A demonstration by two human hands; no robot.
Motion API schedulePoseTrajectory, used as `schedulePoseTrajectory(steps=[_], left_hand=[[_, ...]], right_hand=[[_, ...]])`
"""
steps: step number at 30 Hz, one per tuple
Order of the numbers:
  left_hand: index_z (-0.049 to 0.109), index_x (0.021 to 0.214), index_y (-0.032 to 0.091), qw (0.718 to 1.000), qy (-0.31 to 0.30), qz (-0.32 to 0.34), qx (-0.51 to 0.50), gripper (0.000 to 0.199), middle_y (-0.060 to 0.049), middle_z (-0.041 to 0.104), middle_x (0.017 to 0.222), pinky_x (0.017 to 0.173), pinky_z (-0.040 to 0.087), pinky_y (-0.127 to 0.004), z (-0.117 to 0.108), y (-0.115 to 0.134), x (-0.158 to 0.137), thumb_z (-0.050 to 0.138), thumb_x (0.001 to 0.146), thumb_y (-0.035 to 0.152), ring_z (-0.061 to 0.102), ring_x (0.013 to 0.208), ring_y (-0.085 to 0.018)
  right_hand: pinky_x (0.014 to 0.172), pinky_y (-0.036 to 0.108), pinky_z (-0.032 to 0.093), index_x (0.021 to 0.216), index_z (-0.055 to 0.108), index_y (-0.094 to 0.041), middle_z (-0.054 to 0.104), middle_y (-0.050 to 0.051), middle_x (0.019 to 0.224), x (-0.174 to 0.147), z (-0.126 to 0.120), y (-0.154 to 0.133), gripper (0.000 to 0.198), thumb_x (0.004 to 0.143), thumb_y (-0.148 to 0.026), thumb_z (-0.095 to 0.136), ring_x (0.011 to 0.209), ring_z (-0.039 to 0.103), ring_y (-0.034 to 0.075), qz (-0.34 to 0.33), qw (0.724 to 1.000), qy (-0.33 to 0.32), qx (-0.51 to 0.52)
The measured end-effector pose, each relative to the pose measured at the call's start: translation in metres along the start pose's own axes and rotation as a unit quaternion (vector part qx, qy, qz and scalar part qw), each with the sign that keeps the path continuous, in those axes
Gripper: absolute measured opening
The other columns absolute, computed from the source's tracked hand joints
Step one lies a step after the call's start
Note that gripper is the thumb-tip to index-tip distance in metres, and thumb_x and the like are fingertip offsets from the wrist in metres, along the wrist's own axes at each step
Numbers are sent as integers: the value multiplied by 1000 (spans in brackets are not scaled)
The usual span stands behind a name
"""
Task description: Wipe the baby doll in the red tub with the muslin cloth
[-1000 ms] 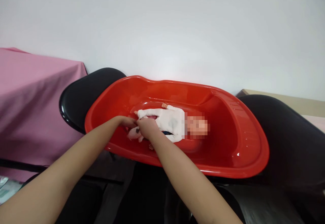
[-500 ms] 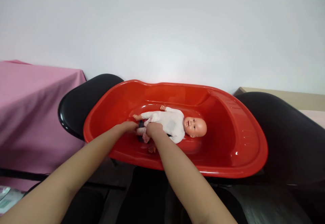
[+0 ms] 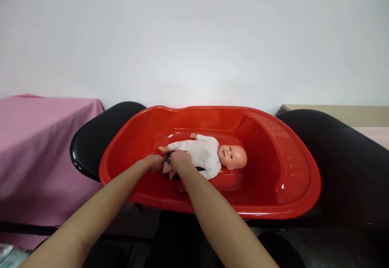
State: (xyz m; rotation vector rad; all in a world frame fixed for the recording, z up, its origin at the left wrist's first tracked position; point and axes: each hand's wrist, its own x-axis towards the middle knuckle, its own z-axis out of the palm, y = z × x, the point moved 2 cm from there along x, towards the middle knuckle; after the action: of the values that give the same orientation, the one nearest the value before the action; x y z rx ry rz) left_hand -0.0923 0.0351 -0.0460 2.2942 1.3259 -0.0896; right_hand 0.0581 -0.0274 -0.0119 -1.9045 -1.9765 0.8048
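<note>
A baby doll (image 3: 205, 152) in a white long-sleeved suit lies on its back inside a red baby bathtub (image 3: 291, 170), its head to the right. Both of my hands are at the doll's near leg. My right hand (image 3: 180, 160) is closed at its hip and upper leg, hiding much of that leg. To the left, my left hand (image 3: 154, 162) has its fingers closed beside the lower leg; what they pinch is hidden. Between the hands shows something small and dark (image 3: 168, 159), with pinkish-white cloth below it. The doll's far foot (image 3: 164, 149) lies free.
Black rounded surfaces flank the tub on the left (image 3: 88, 146) and right (image 3: 328, 158). A pink cloth (image 3: 45, 138) drapes over a table at far left. Behind the tub rises a white wall (image 3: 194, 49). A beige ledge (image 3: 334, 114) stands at the back right.
The view has tilted up slightly, so the tub sits lower in the picture. My right hand has shifted a little left along the doll's leg, closer to my left hand.
</note>
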Motion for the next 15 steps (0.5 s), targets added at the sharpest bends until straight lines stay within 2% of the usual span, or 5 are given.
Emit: schedulePoseTrajectory(steps=[3,6,8,12,15], left_hand=[[78,92,24,998,-18,-24,53,18,-4,70,68,71,51,-35,-9,-7,8,72,77,31,66,63,-25],[75,109,23,989,57,-29,134,27,-14,77,107,83,53,-39,-22,-18,21,60,88,32,72,99,-34],[73,115,21,981,92,-46,164,31,-18,71,129,91,53,-41,-24,-29,31,54,93,31,68,118,-36],[62,139,19,989,74,-67,113,52,-21,63,144,101,50,-45,-7,-43,42,61,91,41,62,130,-38],[55,150,18,987,83,-70,119,76,-25,59,144,103,49,-52,9,-36,41,72,82,47,59,131,-43]], right_hand=[[88,43,59,118,75,-24,66,14,135,-8,-7,-4,60,61,-25,94,108,72,35,2,996,17,-86],[91,44,57,128,69,-26,57,14,144,-12,-14,-5,44,85,-32,75,115,68,32,2,994,77,-83],[93,46,56,131,67,-26,53,14,148,-12,-15,-4,42,90,-36,69,122,63,35,2,992,98,-79],[96,47,55,135,65,-25,43,14,156,-9,-12,-2,47,91,-39,70,125,59,36,-34,991,112,-70],[98,48,53,134,67,-25,40,14,159,-7,-9,-2,39,97,-37,63,123,60,34,-68,989,116,-62]])
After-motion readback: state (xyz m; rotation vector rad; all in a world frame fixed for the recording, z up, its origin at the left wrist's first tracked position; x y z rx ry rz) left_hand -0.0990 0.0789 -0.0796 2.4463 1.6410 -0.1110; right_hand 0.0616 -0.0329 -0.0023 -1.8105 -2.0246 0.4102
